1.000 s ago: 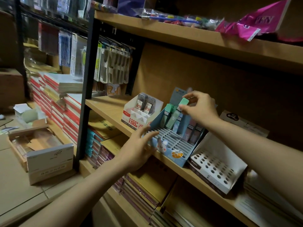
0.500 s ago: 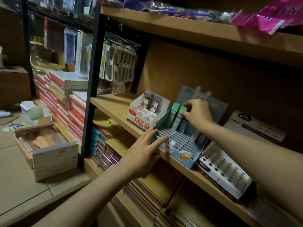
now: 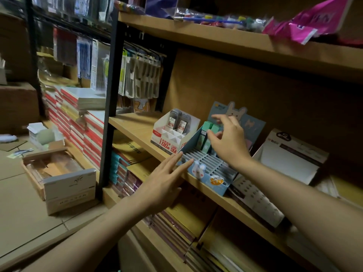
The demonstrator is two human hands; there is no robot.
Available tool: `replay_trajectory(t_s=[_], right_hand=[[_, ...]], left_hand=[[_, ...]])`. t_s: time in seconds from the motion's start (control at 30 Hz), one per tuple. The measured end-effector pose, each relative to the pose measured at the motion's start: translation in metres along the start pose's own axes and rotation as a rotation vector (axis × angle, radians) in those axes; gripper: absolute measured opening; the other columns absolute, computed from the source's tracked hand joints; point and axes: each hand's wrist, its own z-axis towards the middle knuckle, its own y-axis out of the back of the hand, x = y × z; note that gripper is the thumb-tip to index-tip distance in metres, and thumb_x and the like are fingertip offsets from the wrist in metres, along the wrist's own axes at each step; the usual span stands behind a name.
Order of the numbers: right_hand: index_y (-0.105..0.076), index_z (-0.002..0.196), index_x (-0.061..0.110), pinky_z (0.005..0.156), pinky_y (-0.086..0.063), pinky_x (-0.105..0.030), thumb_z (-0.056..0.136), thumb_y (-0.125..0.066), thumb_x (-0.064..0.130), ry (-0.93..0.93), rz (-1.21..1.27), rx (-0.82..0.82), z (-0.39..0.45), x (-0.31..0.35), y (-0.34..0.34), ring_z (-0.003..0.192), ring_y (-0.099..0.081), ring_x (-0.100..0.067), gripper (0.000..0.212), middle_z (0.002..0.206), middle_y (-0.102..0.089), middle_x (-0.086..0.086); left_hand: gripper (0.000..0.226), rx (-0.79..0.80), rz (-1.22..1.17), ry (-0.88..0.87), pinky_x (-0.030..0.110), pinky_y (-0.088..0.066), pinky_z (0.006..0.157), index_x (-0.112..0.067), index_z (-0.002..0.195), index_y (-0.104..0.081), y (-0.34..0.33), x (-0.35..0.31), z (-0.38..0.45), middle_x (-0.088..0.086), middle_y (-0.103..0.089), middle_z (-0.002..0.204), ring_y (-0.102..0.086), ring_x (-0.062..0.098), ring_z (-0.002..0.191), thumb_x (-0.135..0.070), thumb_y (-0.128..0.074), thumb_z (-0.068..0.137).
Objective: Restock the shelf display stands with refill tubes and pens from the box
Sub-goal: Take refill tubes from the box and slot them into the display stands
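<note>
A blue display stand with a rabbit backing card and a white slotted grid stands on the middle wooden shelf. Green refill tubes stand in its back rows. My right hand hovers just in front of those tubes with fingers spread and holds nothing. My left hand lies with straight fingers against the stand's front left corner. A white and red stand to the left holds two grey refill tubes. On the floor at the left sits an open supply box.
A white stand with round holes sits right of the blue one, a white box behind it. Stacked notebooks fill the left and lower shelves. Hanging packets line the black rack. The upper shelf carries pink bags.
My right hand pushed a green tube down into the blue stand's back row, then let go and opened. My left hand stayed at the stand's front corner.
</note>
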Motion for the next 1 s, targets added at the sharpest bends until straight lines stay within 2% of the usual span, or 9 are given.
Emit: replay_trajectory(t_s=[0.1, 0.17, 0.3, 0.4, 0.53, 0.63, 0.77, 0.87, 1.0], right_hand=[[-0.065, 0.11, 0.017, 0.073, -0.052, -0.015, 0.091, -0.065, 0.02, 0.163, 0.165, 0.049, -0.053, 0.017, 0.002, 0.08, -0.061, -0.002, 0.019, 0.103, -0.06, 0.007], [-0.068, 0.099, 0.019, 0.068, -0.046, -0.008, 0.091, -0.066, 0.022, 0.265, 0.199, 0.286, -0.092, 0.026, -0.002, 0.077, -0.061, 0.002, 0.009, 0.09, -0.065, 0.012], [-0.074, 0.096, 0.022, 0.068, -0.044, -0.004, 0.09, -0.067, 0.026, 0.469, 0.055, 1.02, -0.153, 0.043, -0.038, 0.077, -0.063, 0.003, 0.01, 0.087, -0.071, 0.01], [-0.072, 0.107, 0.023, 0.069, -0.045, -0.004, 0.092, -0.064, 0.03, 0.368, 0.002, 1.275, -0.196, 0.043, -0.087, 0.088, -0.062, 0.003, 0.018, 0.1, -0.07, 0.011], [-0.066, 0.116, 0.014, 0.072, -0.053, -0.021, 0.094, -0.063, 0.021, -0.035, 0.144, 1.37, -0.252, 0.031, -0.162, 0.083, -0.063, -0.009, 0.023, 0.104, -0.068, -0.002], [-0.061, 0.122, 0.011, 0.084, -0.051, -0.028, 0.092, -0.066, 0.015, -0.3, 0.202, 1.316, -0.291, 0.021, -0.208, 0.096, -0.06, -0.015, 0.031, 0.116, -0.065, -0.009], [-0.055, 0.131, 0.009, 0.089, -0.045, -0.028, 0.091, -0.068, 0.019, -0.477, 0.178, 1.239, -0.327, 0.008, -0.248, 0.114, -0.058, -0.024, 0.044, 0.124, -0.061, -0.01], [-0.053, 0.133, 0.008, 0.083, -0.038, -0.021, 0.091, -0.067, 0.02, -0.494, 0.177, 1.201, -0.335, 0.0, -0.272, 0.111, -0.057, -0.023, 0.045, 0.119, -0.063, -0.009], [-0.054, 0.13, 0.008, 0.077, -0.042, -0.023, 0.093, -0.065, 0.017, -0.554, 0.212, 1.15, -0.339, 0.001, -0.301, 0.094, -0.057, -0.018, 0.04, 0.104, -0.063, -0.006]], left_hand=[[0.062, 0.041, -0.066, 0.045, 0.027, -0.031, 0.111, -0.024, 0.147, -0.038, 0.01, 0.003, -0.039, 0.004, -0.037, 0.151, -0.036, 0.016, 0.136, -0.022, -0.063, 0.09], [0.034, 0.254, -0.122, 0.172, 0.028, -0.046, 0.094, -0.014, 0.126, -0.06, 0.012, 0.004, -0.073, 0.007, -0.062, 0.123, -0.058, 0.022, 0.113, -0.019, -0.06, 0.092], [0.021, 0.692, -0.162, 0.453, 0.025, -0.046, 0.083, -0.012, 0.108, -0.07, -0.007, 0.017, -0.161, 0.007, -0.071, 0.106, -0.065, 0.02, 0.094, -0.022, -0.061, 0.092], [0.024, 0.698, -0.349, 0.813, 0.031, -0.05, 0.075, -0.009, 0.113, -0.068, -0.041, 0.027, -0.224, 0.011, -0.07, 0.105, -0.063, 0.019, 0.086, -0.019, -0.061, 0.093], [0.016, 0.221, -0.713, 1.449, 0.022, -0.041, 0.051, -0.004, 0.109, -0.062, -0.099, 0.006, -0.289, 0.014, -0.064, 0.093, -0.053, 0.015, 0.064, -0.007, -0.057, 0.094], [0.022, 0.102, -0.824, 1.678, 0.026, -0.044, 0.054, -0.005, 0.115, -0.056, -0.145, -0.016, -0.315, 0.006, -0.056, 0.08, -0.05, 0.014, 0.06, -0.008, -0.059, 0.094], [0.034, 0.048, -0.675, 1.698, 0.036, -0.053, 0.09, -0.009, 0.123, -0.055, -0.178, -0.012, -0.326, 0.011, -0.063, 0.117, -0.063, 0.025, 0.102, -0.013, -0.065, 0.091], [0.037, -0.05, -0.551, 1.624, 0.038, -0.052, 0.095, -0.012, 0.127, -0.056, -0.184, 0.007, -0.321, 0.009, -0.06, 0.124, -0.06, 0.022, 0.109, -0.012, -0.064, 0.09], [0.047, 0.107, -0.283, 1.41, 0.038, -0.032, 0.114, -0.016, 0.139, -0.047, -0.199, 0.032, -0.313, 0.003, -0.043, 0.147, -0.034, 0.024, 0.135, -0.021, -0.059, 0.094]])
